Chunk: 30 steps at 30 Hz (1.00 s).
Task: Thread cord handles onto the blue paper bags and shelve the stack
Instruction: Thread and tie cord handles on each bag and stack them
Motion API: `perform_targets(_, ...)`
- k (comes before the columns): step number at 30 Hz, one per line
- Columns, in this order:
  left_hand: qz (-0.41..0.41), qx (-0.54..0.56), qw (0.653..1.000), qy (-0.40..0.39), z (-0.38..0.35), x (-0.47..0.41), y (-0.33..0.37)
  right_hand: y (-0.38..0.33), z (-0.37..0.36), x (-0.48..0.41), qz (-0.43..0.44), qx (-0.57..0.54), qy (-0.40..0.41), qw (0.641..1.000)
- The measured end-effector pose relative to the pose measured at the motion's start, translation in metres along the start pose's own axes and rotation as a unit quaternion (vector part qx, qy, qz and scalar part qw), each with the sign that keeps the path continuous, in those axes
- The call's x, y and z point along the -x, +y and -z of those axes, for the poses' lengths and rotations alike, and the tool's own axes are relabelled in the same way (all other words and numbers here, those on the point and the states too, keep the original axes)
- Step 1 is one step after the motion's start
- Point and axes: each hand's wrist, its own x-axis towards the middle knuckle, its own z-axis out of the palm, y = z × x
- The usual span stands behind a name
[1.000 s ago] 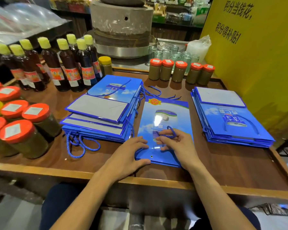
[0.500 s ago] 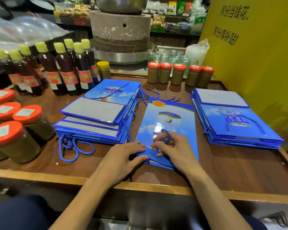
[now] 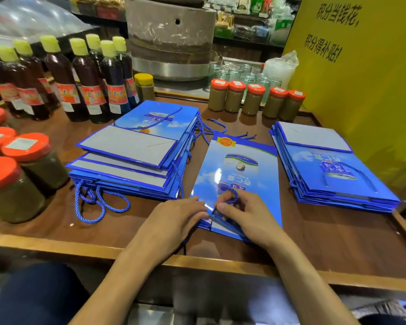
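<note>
A flat blue paper bag [image 3: 239, 170] lies in the middle of the wooden table [image 3: 338, 233], its open end toward me. My right hand [image 3: 246, 214] pinches a blue cord [image 3: 232, 198] at that near end. My left hand [image 3: 174, 221] presses its fingers on the bag's near left corner. A stack of blue bags with cord handles [image 3: 136, 160] lies to the left, cords [image 3: 96, 202] trailing off it. Another stack of blue bags [image 3: 326, 167] lies to the right.
Dark bottles with yellow caps [image 3: 85, 83] stand at the back left. Jars with orange lids [image 3: 17, 174] line the left edge, and more orange-lidded jars [image 3: 253, 99] stand at the back. A yellow panel [image 3: 361, 78] rises on the right. Loose cords [image 3: 211, 127] lie behind the middle bag.
Both hands have drawn together at the bag's near end. My left fingers moved onto the bag's corner, and my right hand brought the cord loop down toward the edge.
</note>
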Motion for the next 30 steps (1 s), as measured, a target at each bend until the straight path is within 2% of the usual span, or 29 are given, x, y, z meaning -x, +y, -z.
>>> perform_targets(10, -0.017, -0.001, 1.0, 0.017, -0.005, 0.003, -0.006, 0.009, 0.001, -0.003, 0.0, -0.066, -0.003, 0.998)
perform_targets(23, -0.03, 0.033, 0.998, 0.036, -0.008, 0.004, -0.011, 0.009, 0.002, -0.004, 0.004, -0.069, -0.015, 0.997)
perform_targets(30, -0.02, 0.04, 0.998, 0.042, -0.009, 0.006, -0.01, 0.009, 0.001, -0.002, 0.048, 0.002, -0.02, 0.999)
